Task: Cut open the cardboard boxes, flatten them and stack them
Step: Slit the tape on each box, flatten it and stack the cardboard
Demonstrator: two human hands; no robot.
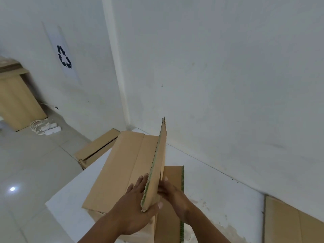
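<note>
Your left hand [138, 207] pinches the upright flap [160, 155] of a brown corrugated cardboard box [122, 165] on the white table [219, 186], fingers spread, thumb at its near corner; right hand [172, 193] behind flap, fingers partly hidden, grip unclear. White wall sheet [64, 57] w/ black recycling symbol.

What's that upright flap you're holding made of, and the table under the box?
The flap looks like corrugated cardboard, plain matte brown: its edge shows wavy fluting, tinted green. The table is smooth matte white with scuffs, perhaps laminate or painted board; unclear which.
</note>
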